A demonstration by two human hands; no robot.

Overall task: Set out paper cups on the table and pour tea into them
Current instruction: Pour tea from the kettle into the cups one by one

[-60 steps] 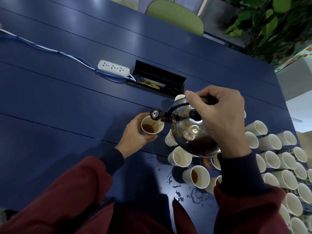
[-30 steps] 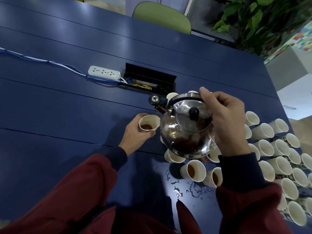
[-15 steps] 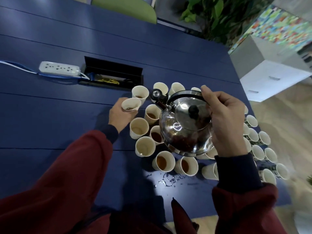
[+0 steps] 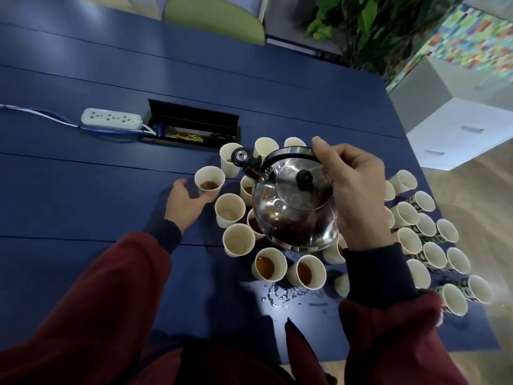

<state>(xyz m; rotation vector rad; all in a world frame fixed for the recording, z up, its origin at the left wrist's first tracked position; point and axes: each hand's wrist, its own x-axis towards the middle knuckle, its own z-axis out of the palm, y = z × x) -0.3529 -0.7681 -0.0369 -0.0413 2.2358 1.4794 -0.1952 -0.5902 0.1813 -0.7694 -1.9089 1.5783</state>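
Observation:
A steel kettle [image 4: 288, 215] with dark tea inside hangs level over a cluster of white paper cups, its spout [image 4: 244, 159] pointing far-left. My right hand [image 4: 355, 190] grips its black handle from above. My left hand [image 4: 186, 202] rests on the blue table [image 4: 83, 190], its loosened fingers touching the base of a cup with a little tea [image 4: 209, 180] that stands at the cluster's left edge. Two cups nearer me [image 4: 268, 264] [image 4: 306, 272] hold tea; two others [image 4: 229, 210] [image 4: 238, 240] look almost empty. The kettle hides some cups.
Several empty cups [image 4: 433, 240] crowd the table's right edge. Spilled drops [image 4: 280, 295] lie in front of the cluster. A white power strip [image 4: 111, 117] with cables and an open black cable box [image 4: 191, 126] sit to the far left. Beyond the table stands a green chair [image 4: 213, 15].
The kettle has tipped back upright from pouring and moved right over the cluster. My left hand carried the poured cup to the cluster's left edge, set it down and loosened its hold.

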